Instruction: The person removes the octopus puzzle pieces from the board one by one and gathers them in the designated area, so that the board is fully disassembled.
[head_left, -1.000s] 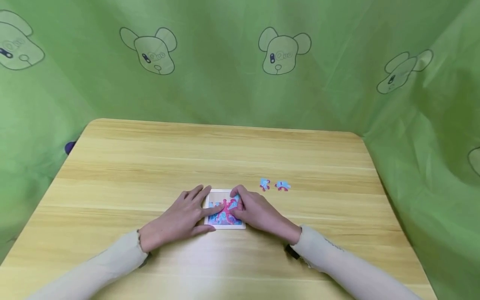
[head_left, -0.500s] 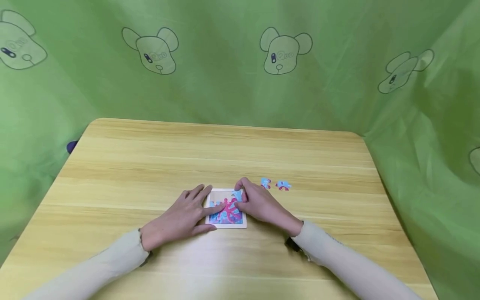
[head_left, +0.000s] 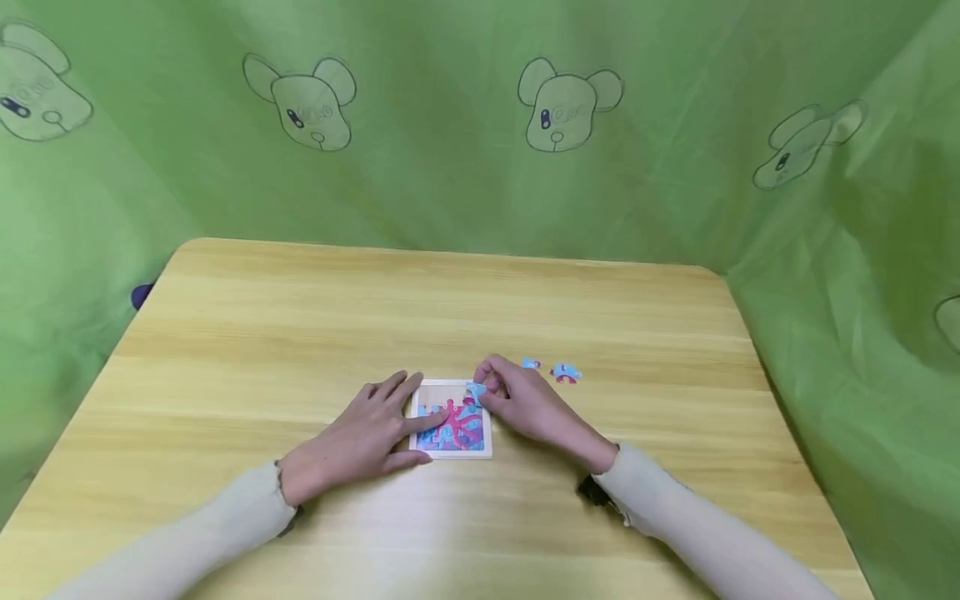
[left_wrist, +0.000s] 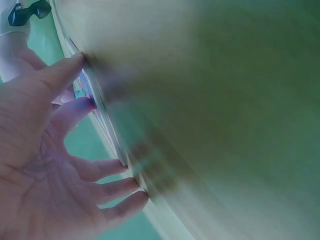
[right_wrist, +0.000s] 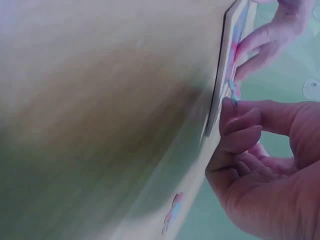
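A small jigsaw puzzle [head_left: 457, 433] in a pale square frame [head_left: 450, 455] lies on the table, its fitted pieces showing pink and blue. Bare backing shows along the frame's far side. My left hand [head_left: 367, 433] rests on the frame's left side with fingers spread; its index finger touches the pink pieces. At the far right corner, my right hand [head_left: 525, 400] pinches a blue and pink puzzle piece [head_left: 475, 392] between thumb and index finger. In the right wrist view this piece [right_wrist: 233, 91] stands tilted at the frame's edge.
Two loose blue and pink pieces lie on the wooden table [head_left: 300, 317] beyond the right hand: one partly hidden piece [head_left: 531, 363] and another piece [head_left: 566, 372] farther right. A green curtain [head_left: 450, 167] with printed animal heads surrounds the table.
My right hand has drawn back to the right and slightly away, bringing the pinched piece from over the fitted pieces to the frame's far right corner. The left hand stays put.
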